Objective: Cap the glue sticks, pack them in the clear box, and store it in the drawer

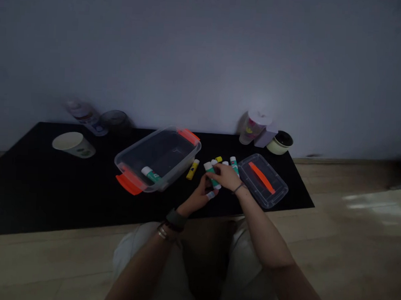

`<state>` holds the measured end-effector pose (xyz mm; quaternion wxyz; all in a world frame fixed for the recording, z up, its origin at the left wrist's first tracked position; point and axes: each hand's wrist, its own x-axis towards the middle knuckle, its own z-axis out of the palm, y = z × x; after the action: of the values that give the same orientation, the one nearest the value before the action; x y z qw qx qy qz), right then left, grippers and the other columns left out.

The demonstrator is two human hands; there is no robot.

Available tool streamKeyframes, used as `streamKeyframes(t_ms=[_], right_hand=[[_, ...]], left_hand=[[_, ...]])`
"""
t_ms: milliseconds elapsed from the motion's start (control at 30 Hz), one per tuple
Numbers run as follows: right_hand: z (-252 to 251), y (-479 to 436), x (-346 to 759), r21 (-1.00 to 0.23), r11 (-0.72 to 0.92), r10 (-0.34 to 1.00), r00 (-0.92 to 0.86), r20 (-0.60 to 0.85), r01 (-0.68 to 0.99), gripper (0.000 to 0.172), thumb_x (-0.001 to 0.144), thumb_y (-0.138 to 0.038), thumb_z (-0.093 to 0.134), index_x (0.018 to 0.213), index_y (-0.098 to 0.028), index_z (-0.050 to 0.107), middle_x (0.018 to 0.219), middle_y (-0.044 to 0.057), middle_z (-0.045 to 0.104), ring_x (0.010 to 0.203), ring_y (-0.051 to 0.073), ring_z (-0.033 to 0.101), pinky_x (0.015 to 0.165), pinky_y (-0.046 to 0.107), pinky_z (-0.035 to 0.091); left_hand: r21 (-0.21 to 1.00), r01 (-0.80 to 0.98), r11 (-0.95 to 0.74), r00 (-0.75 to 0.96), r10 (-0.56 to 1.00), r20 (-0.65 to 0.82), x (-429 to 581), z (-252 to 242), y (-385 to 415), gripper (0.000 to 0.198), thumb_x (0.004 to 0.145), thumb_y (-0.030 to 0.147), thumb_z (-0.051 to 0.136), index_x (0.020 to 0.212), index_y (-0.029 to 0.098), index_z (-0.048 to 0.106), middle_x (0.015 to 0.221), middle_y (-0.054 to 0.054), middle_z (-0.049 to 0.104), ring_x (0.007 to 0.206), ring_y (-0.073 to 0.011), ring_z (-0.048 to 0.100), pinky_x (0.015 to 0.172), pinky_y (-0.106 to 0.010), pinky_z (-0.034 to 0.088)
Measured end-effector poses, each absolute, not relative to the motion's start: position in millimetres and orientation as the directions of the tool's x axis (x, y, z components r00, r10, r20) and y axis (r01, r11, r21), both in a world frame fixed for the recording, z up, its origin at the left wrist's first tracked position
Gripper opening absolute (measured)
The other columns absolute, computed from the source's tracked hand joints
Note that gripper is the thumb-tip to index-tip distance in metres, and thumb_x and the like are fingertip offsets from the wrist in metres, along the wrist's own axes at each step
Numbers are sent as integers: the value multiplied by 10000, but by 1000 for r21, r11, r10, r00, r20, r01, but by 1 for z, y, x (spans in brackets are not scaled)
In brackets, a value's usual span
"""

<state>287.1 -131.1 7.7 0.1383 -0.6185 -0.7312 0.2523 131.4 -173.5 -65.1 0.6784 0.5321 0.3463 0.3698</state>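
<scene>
My left hand [198, 195] and my right hand [226, 177] meet over a green-and-white glue stick [212, 175], and both grip it. A small white piece [210, 195] shows at my left fingertips, but I cannot tell what it is. Just beyond my right hand stands another green glue stick [234, 165], with a yellow glue stick [192, 169] to the left of my hands. A third green glue stick [151, 174] lies inside a clear plastic box [158, 159] with orange clips. Several small caps or sticks are partly hidden behind my hands.
To the right lies a clear lid [262, 180] with an orange strip. All this rests on a black mat [66, 196] on a wooden floor. A paper cup [73, 144] lies at the left, and several containers [255, 128] stand along the wall.
</scene>
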Motion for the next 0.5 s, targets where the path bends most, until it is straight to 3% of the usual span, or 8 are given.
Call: streamKeyframes(t_ms=[100,200,333,500], right_hand=[[22,-102,293,-450,53,999,-49,21,891,349,962,-460,532,1121,-179,663,1000,82,706,873,190,635,753,281,442],[33,-63,292,-240,32,995,-9,95,970,379,954,-399,562,1262,-183,611,1190,140,669,1076,258,602,870,337,450],[24,-26,273,13,107,988,-105,-117,994,321,903,-298,642,1205,-191,657,1237,161,657,1179,297,561,941,396,436],[5,-17,266,50,155,959,-138,-246,987,299,886,-284,663,1168,-188,685,1217,154,676,1133,283,605,923,394,450]], left_hand=[[978,-141,156,471,879,-73,133,-69,-171,807,816,335,732,1494,233,306,1456,-185,500,1315,-275,513,1089,-504,405],[980,-123,158,501,862,-76,137,-73,-166,644,823,318,732,1398,211,465,1340,-166,595,1203,-242,588,1069,-487,423],[986,-95,140,547,835,-66,140,-73,-160,482,822,293,736,1265,176,586,1221,-146,653,1089,-214,629,1025,-457,454],[974,-155,165,529,847,-59,137,-64,-156,417,824,337,743,1193,174,637,1125,-126,681,1067,-216,634,997,-431,469]])
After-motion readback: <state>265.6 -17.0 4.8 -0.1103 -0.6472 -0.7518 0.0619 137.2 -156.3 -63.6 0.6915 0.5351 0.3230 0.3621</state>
